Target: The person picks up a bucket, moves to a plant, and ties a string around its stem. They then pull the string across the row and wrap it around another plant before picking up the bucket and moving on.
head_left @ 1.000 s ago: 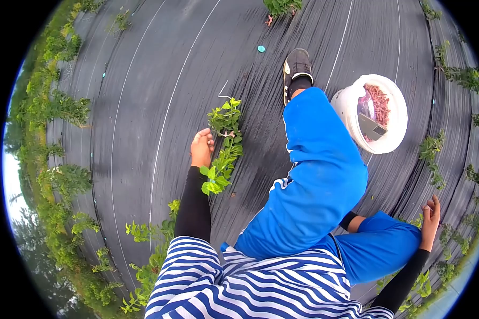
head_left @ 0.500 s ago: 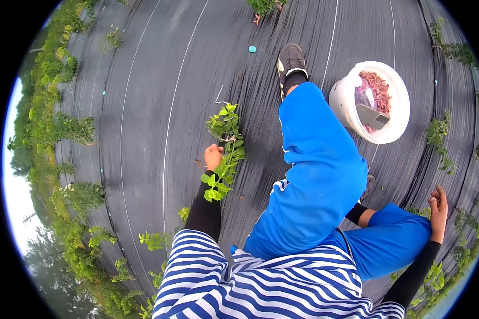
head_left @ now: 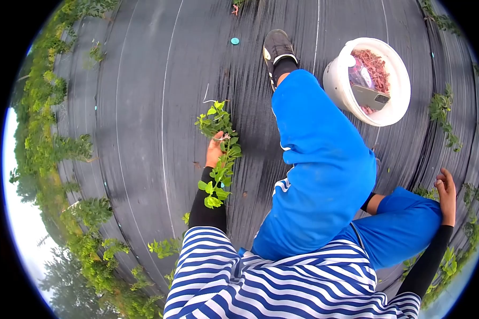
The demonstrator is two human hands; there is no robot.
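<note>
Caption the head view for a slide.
Left hand touching a leafy plant on black ground sheet, white bucket nearby.

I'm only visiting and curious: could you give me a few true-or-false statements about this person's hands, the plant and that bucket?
1. The left hand is at the green leafy plant. True.
2. The white bucket is empty. False: it holds reddish bits and a phone.
3. The right hand reaches into the bucket. False: it rests by the knee of the blue trousers, well apart from the bucket.
4. The ground is covered with black sheeting. True.
</note>
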